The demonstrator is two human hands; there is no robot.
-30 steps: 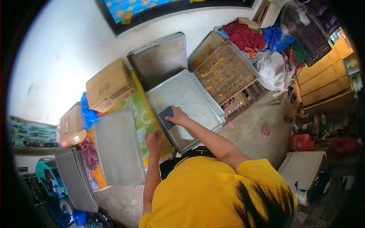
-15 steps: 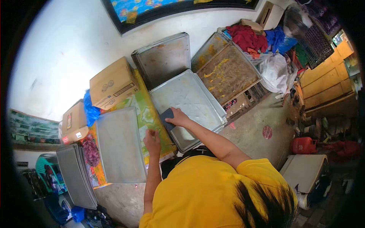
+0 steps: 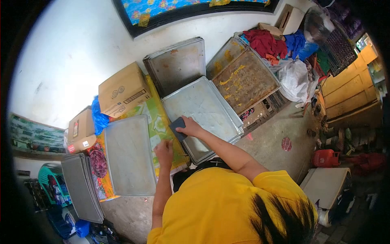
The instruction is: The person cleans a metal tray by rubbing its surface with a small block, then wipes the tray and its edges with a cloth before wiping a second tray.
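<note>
White wall (image 3: 73, 61), shiny metal tray (image 3: 207, 103), right hand (image 3: 191, 127) gripping flat dark block (image 3: 176, 126), left hand (image 3: 163, 152) loosely clenched

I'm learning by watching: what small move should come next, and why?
Probably slide the dark grey rectangular block inward across the silver rectangular metal tray: the right hand holds it at the rim nearest the left hand, and marks show on the tray's surface.
</note>
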